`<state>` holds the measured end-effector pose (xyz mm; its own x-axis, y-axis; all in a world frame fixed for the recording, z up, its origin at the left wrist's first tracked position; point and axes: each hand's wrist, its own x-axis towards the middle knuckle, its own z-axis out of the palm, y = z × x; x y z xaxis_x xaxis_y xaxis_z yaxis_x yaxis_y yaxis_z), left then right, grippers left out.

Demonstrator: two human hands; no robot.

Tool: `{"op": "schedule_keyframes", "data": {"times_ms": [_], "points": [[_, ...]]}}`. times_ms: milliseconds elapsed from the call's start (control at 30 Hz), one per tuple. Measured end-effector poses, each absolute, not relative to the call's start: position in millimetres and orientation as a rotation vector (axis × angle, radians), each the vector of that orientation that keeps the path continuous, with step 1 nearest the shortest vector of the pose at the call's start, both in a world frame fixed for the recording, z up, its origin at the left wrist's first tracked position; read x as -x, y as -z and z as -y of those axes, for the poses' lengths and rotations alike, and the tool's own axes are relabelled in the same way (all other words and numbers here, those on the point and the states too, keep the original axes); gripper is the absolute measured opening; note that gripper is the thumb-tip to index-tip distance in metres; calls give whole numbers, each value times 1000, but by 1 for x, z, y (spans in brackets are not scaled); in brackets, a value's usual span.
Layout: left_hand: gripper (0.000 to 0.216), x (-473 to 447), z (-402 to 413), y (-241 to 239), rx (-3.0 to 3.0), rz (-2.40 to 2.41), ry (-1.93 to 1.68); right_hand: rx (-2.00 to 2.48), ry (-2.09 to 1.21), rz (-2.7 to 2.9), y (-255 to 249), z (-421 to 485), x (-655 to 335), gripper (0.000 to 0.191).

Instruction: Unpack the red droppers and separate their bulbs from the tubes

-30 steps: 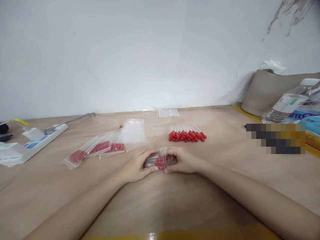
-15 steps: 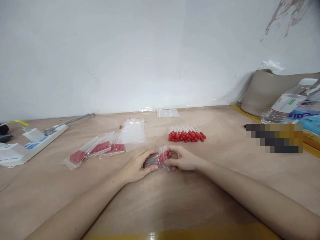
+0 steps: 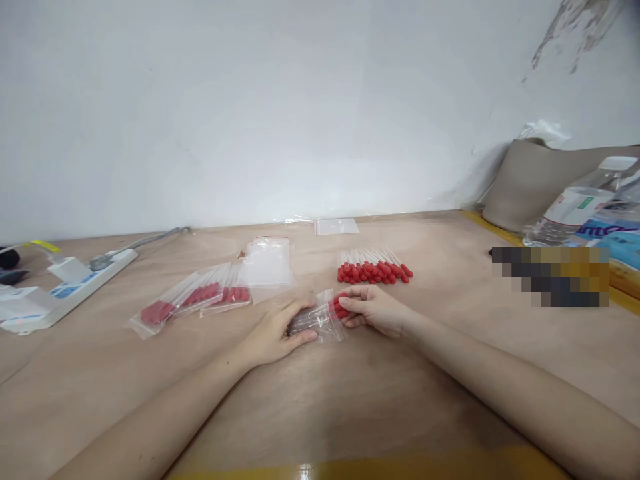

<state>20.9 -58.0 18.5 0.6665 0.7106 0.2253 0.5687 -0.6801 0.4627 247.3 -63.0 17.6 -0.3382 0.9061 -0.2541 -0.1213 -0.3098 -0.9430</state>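
Observation:
My left hand [image 3: 280,333] curls round a clear zip bag [image 3: 320,327] on the table, thumb on the near side and fingers on the far side. White sticks show through the plastic. At the bag's right end, my right hand [image 3: 373,308] is closed on a bundle of red-tipped swabs [image 3: 340,305], thumb pressed on the red heads. Whether those heads lie inside the bag or just past its mouth is hard to tell. Behind the right hand lies a loose pile of red-tipped swabs [image 3: 373,272], heads toward me.
Left of my hands lie several filled bags of swabs [image 3: 185,300], overlapping a stack of flat bags [image 3: 267,263]. Another flat bag [image 3: 337,227] is near the wall. A power strip [image 3: 75,290] stands at the left; a water bottle [image 3: 575,207] and a blurred-out object [image 3: 555,277] are at the right.
My right hand has shifted slightly right, and the red heads have moved right with it, toward the bag's end. My left hand has stayed in place.

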Motion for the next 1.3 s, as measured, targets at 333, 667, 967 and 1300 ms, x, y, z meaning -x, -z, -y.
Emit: {"op": "schedule_keyframes", "data": {"times_ms": [333, 667, 967, 1300], "points": [[46, -21, 59, -21, -2497, -1030, -519, 1094, -1342, 1324, -77, 53, -300, 20], [45, -21, 60, -23, -2502, -1065, -503, 1058, -46, 1743, -63, 34, -326, 24], [45, -21, 59, -21, -2504, -1048, -508, 1086, 290, 2135, -26, 22, -320, 26], [44, -21, 59, -21, -2529, -1031, -536, 1335, 236, 2041, -22, 19, -308, 27]]}}
